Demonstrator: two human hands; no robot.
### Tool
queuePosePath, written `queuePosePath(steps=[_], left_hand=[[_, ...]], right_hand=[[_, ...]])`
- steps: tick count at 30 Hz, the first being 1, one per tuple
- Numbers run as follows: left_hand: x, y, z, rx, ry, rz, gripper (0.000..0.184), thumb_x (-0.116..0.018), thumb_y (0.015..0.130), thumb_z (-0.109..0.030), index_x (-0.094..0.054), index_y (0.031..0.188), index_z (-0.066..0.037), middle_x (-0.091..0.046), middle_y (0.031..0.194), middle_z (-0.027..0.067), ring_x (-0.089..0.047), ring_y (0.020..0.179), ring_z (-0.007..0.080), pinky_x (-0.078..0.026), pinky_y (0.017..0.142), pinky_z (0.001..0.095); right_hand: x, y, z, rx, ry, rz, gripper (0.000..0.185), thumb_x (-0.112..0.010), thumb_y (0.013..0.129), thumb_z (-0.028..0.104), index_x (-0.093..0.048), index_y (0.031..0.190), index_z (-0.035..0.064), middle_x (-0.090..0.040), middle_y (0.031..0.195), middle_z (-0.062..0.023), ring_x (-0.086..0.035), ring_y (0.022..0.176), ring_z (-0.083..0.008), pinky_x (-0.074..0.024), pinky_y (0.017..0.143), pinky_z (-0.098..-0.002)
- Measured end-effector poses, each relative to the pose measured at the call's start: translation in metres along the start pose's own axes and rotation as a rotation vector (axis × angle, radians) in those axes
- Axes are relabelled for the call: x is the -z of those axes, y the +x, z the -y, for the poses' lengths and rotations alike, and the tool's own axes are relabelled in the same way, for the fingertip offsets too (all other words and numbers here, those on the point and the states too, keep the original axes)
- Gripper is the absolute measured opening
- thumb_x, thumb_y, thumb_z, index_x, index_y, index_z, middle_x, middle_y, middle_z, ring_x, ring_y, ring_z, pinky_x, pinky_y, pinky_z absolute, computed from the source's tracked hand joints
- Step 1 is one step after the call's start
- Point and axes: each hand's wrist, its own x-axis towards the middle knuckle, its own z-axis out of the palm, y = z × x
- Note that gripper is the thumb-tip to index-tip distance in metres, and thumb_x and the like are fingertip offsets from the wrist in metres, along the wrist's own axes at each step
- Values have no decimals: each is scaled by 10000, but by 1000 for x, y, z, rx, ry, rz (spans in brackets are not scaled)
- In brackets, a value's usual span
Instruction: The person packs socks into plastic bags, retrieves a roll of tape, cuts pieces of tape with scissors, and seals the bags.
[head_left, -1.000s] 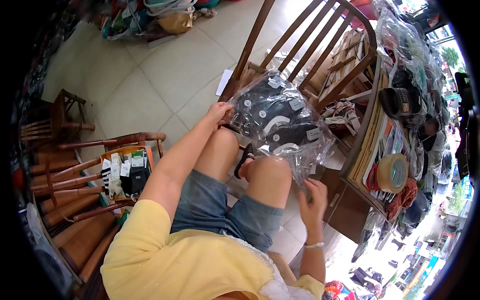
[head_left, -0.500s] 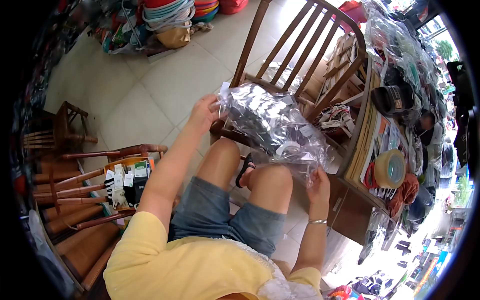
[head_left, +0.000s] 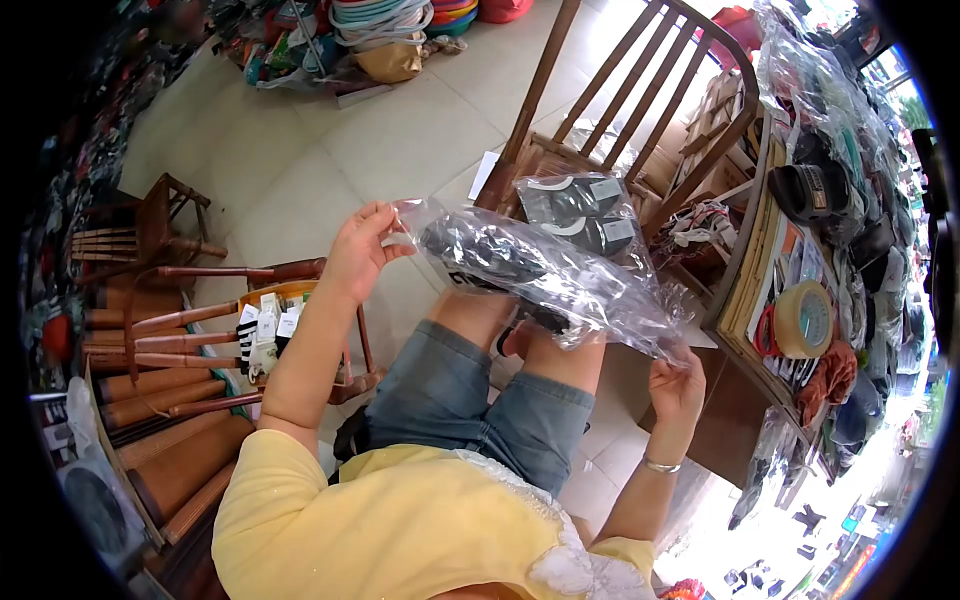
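A clear plastic bag (head_left: 570, 285) with dark things inside is stretched across above my thighs. My left hand (head_left: 366, 250) pinches its left corner between thumb and fingers. At the bag's lower right end, my right hand (head_left: 678, 385) grips the plastic, fingers closed. What the dark things are is hard to make out through the shiny film. Just beyond the bag, a clear packet (head_left: 582, 205) with dark items and pale labels lies on the seat of a wooden chair (head_left: 547, 160).
To my right stands a desk (head_left: 720, 400) with a tape roll (head_left: 803, 318), papers and a black slipper (head_left: 808, 192). On the left, a bamboo chair (head_left: 290, 268) holds labelled socks (head_left: 262, 335). A small stool (head_left: 165, 225) and coiled hoses (head_left: 380, 22) are farther off.
The bag has swung lower and flatter, and the labelled packet on the chair now shows behind it. My hands have moved farther apart. The view has shifted slightly.
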Motion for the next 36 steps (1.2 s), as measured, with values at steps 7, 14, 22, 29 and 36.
queuePosePath(steps=[7,14,22,29,36], left_hand=[[-15,-53,50,40,-107,1,158,-517,924,-190,-602,960,-62,-576,876,12,-562,850,103,-530,723,326],[-9,-47,68,31,-135,-4,163,-522,929,-206,-562,813,-99,-539,1233,79,-561,918,138,-518,743,355],[-13,-39,60,30,-157,-52,114,-519,924,-185,-570,865,-102,-584,1142,32,-562,881,116,-502,747,333],[-11,-38,84,93,-112,12,142,-521,914,-165,-542,781,-119,-556,1193,43,-565,890,114,-479,745,304],[-11,-37,88,90,-105,6,164,-524,915,-167,-538,761,-114,-496,1265,62,-568,893,120,-470,762,309]], right_hand=[[44,13,-57,477,94,175,62,-486,875,54,-537,843,62,-632,951,-101,-610,909,-220,-513,787,-332],[-29,-21,-137,1177,-1738,325,375,-614,758,125,-572,1118,30,-604,1064,-116,-547,1028,-358,-376,967,-447],[13,55,-78,942,-2020,299,454,-648,746,163,-550,1173,41,-554,1165,-176,-493,1114,-355,-362,978,-478],[36,29,-85,1029,-1974,415,553,-572,727,34,-463,1270,31,-481,1248,-206,-445,1180,-381,-329,1020,-467],[-50,43,-132,1250,-1740,481,500,-554,669,44,-550,1170,35,-554,1107,-206,-494,1111,-390,-403,941,-466]])
